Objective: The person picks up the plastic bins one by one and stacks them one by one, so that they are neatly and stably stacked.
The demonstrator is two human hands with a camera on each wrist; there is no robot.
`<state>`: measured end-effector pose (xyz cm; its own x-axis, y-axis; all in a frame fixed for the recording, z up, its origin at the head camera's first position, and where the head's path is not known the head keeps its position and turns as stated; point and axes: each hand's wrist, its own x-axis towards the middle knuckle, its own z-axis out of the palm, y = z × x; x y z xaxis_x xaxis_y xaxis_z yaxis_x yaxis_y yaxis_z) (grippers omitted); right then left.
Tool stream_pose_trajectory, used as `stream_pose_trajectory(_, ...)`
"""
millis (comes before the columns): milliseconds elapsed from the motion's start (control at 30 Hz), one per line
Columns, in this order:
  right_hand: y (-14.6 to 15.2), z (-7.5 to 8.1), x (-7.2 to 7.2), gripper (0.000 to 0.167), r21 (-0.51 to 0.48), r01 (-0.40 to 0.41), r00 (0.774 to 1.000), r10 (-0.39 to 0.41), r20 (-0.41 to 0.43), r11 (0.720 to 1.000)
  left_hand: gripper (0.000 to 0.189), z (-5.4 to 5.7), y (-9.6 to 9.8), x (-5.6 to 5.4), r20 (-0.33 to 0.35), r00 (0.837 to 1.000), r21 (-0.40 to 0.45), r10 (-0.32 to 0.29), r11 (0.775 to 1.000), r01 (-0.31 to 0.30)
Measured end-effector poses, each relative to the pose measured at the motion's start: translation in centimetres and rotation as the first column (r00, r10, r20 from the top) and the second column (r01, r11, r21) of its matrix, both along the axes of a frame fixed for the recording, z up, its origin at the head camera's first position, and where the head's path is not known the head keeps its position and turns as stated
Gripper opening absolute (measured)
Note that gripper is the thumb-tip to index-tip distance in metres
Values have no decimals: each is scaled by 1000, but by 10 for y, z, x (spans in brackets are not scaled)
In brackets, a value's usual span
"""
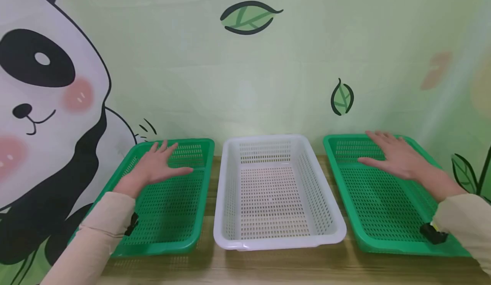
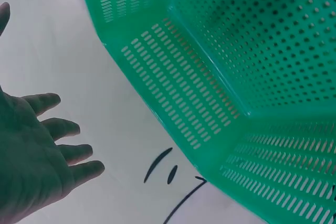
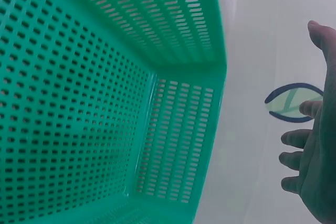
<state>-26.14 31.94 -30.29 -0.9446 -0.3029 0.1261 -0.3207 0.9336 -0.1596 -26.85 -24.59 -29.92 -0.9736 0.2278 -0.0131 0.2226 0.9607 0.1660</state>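
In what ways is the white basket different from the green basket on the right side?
Colour: the white basket is white, while the green basket is green.
Place: the white basket is in the middle of the row; the green basket is at its right end.
Hand: in the head view, the right hand overlaps the green basket, but no hand overlaps the white basket.
Both have perforated walls and floors.

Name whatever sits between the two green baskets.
The white basket sits between the left green basket and the right green basket, with a strip of wood-grain tabletop showing on each side. The head view shows this.
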Motion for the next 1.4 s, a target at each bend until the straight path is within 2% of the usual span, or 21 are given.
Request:
stream_pose_trajectory(233,-13,0,4,88,-76,-32,998,36,55,997,98,2,12,5,55,998,71,2,997,-6)
stream_pose_trajectory(433,-23,1,8,86,-149,-28,994,44,105,988,95,1,23,10,50,998,151,-32,988,24)
stream_pose_trajectory(600,-32,-1,11,80,-230,-39,990,69,125,973,92,1,31,13,75,995,233,-69,971,50)
stream_pose_trajectory(867,-50,-6,16,73,-342,-54,983,110,146,938,79,-1,44,18,117,988,340,-101,939,56)
stream_pose_trajectory(967,-57,-6,18,71,-383,-49,980,119,160,923,75,-1,49,21,145,984,396,-103,917,37)
stream_pose_trajectory(1133,-65,-7,21,66,-465,-26,974,127,187,885,76,-1,59,25,228,970,516,-90,855,-42)
stream_pose_trajectory(1200,-67,-9,22,66,-496,-2,971,121,208,868,77,-3,63,27,241,967,538,-77,840,-67)
stream_pose_trajectory(1400,-75,-16,23,69,-551,70,960,95,265,832,79,-12,79,35,232,973,535,-9,836,-120)
